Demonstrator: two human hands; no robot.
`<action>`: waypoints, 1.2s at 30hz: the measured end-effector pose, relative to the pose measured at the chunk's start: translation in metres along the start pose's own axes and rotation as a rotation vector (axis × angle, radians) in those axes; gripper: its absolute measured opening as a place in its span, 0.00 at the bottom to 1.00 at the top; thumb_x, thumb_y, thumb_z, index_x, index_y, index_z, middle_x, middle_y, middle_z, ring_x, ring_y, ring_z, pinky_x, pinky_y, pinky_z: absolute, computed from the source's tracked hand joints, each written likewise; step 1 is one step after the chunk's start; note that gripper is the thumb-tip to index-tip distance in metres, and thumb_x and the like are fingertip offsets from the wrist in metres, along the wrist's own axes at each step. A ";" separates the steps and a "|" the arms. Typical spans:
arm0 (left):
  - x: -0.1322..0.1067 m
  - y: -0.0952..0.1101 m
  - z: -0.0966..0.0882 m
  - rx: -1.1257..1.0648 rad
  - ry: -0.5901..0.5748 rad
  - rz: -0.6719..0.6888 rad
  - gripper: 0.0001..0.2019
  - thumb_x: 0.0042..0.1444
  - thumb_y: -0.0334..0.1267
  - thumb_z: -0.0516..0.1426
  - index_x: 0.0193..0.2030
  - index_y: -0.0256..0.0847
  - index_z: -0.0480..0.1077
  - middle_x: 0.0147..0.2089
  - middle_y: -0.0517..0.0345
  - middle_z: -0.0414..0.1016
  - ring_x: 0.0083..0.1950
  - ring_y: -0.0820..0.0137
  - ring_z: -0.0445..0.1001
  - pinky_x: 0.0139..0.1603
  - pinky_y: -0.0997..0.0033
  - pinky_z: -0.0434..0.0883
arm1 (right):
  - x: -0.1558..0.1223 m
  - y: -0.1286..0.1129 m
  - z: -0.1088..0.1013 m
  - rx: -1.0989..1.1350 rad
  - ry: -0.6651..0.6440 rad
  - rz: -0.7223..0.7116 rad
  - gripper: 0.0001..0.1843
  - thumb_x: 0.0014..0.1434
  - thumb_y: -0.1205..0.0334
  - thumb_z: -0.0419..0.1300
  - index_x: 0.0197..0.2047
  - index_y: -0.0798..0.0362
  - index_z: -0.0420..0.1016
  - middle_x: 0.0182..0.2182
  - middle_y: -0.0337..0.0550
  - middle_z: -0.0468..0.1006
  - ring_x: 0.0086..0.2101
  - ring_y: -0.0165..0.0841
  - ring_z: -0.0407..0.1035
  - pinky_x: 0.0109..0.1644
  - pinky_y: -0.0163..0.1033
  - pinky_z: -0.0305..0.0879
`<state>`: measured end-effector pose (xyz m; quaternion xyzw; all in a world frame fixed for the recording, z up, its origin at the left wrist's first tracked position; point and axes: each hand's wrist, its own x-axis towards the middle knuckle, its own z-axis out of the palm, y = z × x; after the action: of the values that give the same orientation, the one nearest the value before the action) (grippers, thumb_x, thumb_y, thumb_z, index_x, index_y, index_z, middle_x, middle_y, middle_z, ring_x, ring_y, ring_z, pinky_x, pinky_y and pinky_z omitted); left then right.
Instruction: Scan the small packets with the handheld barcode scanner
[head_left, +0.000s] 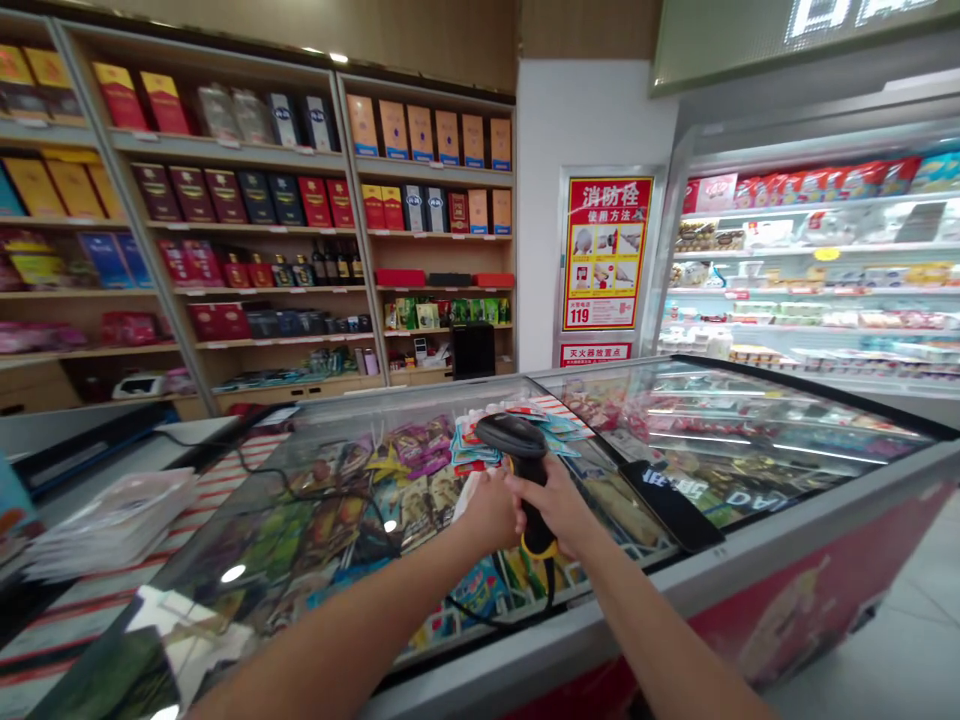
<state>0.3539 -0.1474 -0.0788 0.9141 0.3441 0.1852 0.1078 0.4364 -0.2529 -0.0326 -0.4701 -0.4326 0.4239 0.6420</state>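
My right hand (559, 500) is wrapped round the handle of a black and yellow barcode scanner (512, 436), whose head points away to the left. The scanner's black cable (550, 590) hangs from the handle's lower end and curves left over the freezer glass. Close against the scanner handle is my left hand (491, 512), closed, its fingers meeting those of my right hand. A pale edge shows beside the left hand; what it holds, if anything, is unclear. Just past the scanner head lie several light-blue and red packets (566, 428).
Beneath my hands is a glass-topped chest freezer (652, 590) with colourful packs inside. A black panel (671, 505) crosses its glass. Clear plastic trays (120, 515) are stacked at left. Beyond stand shelves of boxes (259, 195) and a lit display fridge (814, 245).
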 end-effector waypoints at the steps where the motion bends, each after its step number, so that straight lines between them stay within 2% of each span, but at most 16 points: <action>1: -0.005 -0.007 -0.005 0.056 0.003 0.042 0.14 0.48 0.39 0.62 0.42 0.38 0.74 0.48 0.43 0.74 0.56 0.50 0.67 0.55 0.51 0.64 | 0.004 0.001 0.005 0.001 -0.012 0.009 0.19 0.43 0.53 0.67 0.34 0.54 0.66 0.15 0.29 0.67 0.13 0.25 0.61 0.18 0.32 0.64; 3: -0.014 -0.023 -0.014 0.181 0.037 0.114 0.15 0.48 0.39 0.60 0.44 0.38 0.74 0.48 0.41 0.73 0.57 0.49 0.66 0.56 0.49 0.62 | 0.014 0.004 0.015 -0.008 -0.027 0.023 0.21 0.42 0.52 0.68 0.34 0.53 0.66 0.15 0.28 0.67 0.13 0.25 0.61 0.18 0.33 0.64; 5: -0.020 -0.038 -0.020 0.264 0.120 0.127 0.19 0.50 0.41 0.58 0.48 0.37 0.72 0.51 0.41 0.72 0.57 0.51 0.66 0.57 0.50 0.61 | 0.025 0.008 0.025 -0.016 -0.020 0.035 0.21 0.42 0.52 0.68 0.34 0.53 0.65 0.14 0.28 0.66 0.13 0.25 0.60 0.18 0.33 0.64; 9: -0.023 -0.059 -0.035 0.203 0.302 0.043 0.27 0.51 0.48 0.58 0.56 0.37 0.66 0.60 0.41 0.67 0.61 0.55 0.63 0.62 0.55 0.58 | 0.050 0.009 0.043 -0.004 -0.032 0.086 0.21 0.39 0.52 0.69 0.30 0.53 0.64 0.14 0.28 0.66 0.13 0.24 0.60 0.17 0.33 0.63; 11: -0.022 -0.070 -0.050 0.153 0.345 -0.055 0.24 0.55 0.49 0.55 0.55 0.37 0.67 0.59 0.42 0.68 0.61 0.58 0.65 0.61 0.60 0.60 | 0.063 0.005 0.048 0.000 -0.059 0.099 0.21 0.38 0.52 0.69 0.29 0.53 0.64 0.14 0.29 0.67 0.13 0.24 0.60 0.17 0.32 0.62; 13: -0.022 -0.082 -0.067 0.125 0.332 -0.239 0.20 0.57 0.49 0.52 0.49 0.36 0.70 0.54 0.41 0.71 0.58 0.59 0.69 0.57 0.62 0.63 | 0.077 0.002 0.053 0.008 -0.078 0.098 0.20 0.39 0.53 0.69 0.29 0.53 0.64 0.14 0.30 0.68 0.13 0.24 0.60 0.17 0.32 0.62; 16: -0.024 -0.100 -0.084 0.052 0.124 -0.526 0.24 0.55 0.57 0.52 0.40 0.35 0.72 0.46 0.37 0.76 0.50 0.54 0.74 0.48 0.61 0.67 | 0.095 0.004 0.059 0.034 -0.078 0.091 0.19 0.41 0.53 0.68 0.29 0.53 0.64 0.14 0.30 0.68 0.14 0.24 0.61 0.17 0.32 0.62; 18: -0.027 -0.108 -0.084 -0.021 -0.030 -0.586 0.26 0.50 0.62 0.54 0.35 0.36 0.72 0.41 0.36 0.77 0.47 0.51 0.76 0.43 0.62 0.68 | 0.102 0.013 0.062 0.059 -0.071 0.090 0.19 0.42 0.53 0.68 0.30 0.53 0.65 0.15 0.30 0.68 0.13 0.24 0.61 0.17 0.32 0.62; 19: -0.028 -0.110 -0.080 -0.047 -0.063 -0.583 0.26 0.47 0.63 0.56 0.33 0.37 0.72 0.40 0.37 0.78 0.46 0.51 0.76 0.42 0.63 0.68 | 0.104 0.019 0.062 0.065 -0.068 0.094 0.19 0.42 0.53 0.68 0.30 0.53 0.65 0.15 0.29 0.68 0.13 0.24 0.61 0.17 0.32 0.62; 22: -0.030 -0.107 -0.063 -0.091 0.001 -0.560 0.24 0.37 0.59 0.64 0.32 0.40 0.70 0.40 0.42 0.78 0.46 0.52 0.76 0.40 0.66 0.67 | 0.104 0.036 0.063 0.058 -0.076 0.133 0.20 0.41 0.52 0.68 0.29 0.53 0.64 0.14 0.30 0.67 0.13 0.24 0.60 0.16 0.32 0.62; 25: -0.027 -0.097 -0.049 -0.140 0.086 -0.554 0.21 0.35 0.54 0.66 0.29 0.41 0.68 0.36 0.48 0.78 0.43 0.56 0.76 0.37 0.69 0.66 | 0.098 0.045 0.062 0.035 -0.108 0.151 0.21 0.40 0.52 0.69 0.31 0.53 0.64 0.15 0.30 0.68 0.13 0.25 0.61 0.17 0.33 0.62; 29: -0.021 -0.088 -0.044 -0.203 0.005 -0.533 0.17 0.38 0.47 0.66 0.21 0.41 0.63 0.27 0.53 0.73 0.38 0.60 0.76 0.34 0.72 0.64 | 0.093 0.047 0.063 0.009 -0.154 0.167 0.21 0.40 0.52 0.69 0.31 0.53 0.65 0.15 0.30 0.68 0.13 0.25 0.61 0.17 0.33 0.62; 31: -0.022 -0.087 -0.045 -0.232 -0.036 -0.546 0.15 0.41 0.45 0.65 0.21 0.40 0.64 0.26 0.54 0.72 0.38 0.62 0.75 0.35 0.72 0.64 | 0.093 0.047 0.064 -0.018 -0.162 0.181 0.19 0.41 0.52 0.68 0.28 0.53 0.65 0.14 0.31 0.68 0.13 0.25 0.61 0.17 0.33 0.62; 33: -0.024 -0.086 -0.046 -0.217 0.042 -0.552 0.12 0.43 0.43 0.64 0.26 0.39 0.67 0.32 0.53 0.74 0.40 0.62 0.75 0.37 0.71 0.65 | 0.092 0.047 0.065 -0.044 -0.155 0.179 0.19 0.41 0.52 0.68 0.27 0.53 0.65 0.14 0.31 0.68 0.13 0.25 0.61 0.17 0.33 0.62; 36: -0.029 -0.084 -0.048 -0.151 0.213 -0.511 0.14 0.44 0.43 0.64 0.37 0.40 0.70 0.44 0.48 0.75 0.46 0.62 0.74 0.43 0.70 0.66 | 0.091 0.046 0.065 -0.044 -0.130 0.173 0.18 0.40 0.52 0.68 0.26 0.53 0.65 0.14 0.32 0.68 0.13 0.25 0.61 0.17 0.32 0.63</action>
<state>0.2640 -0.1012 -0.0701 0.7625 0.5579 0.2724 0.1820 0.3921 -0.1422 -0.0506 -0.4912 -0.4405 0.4979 0.5629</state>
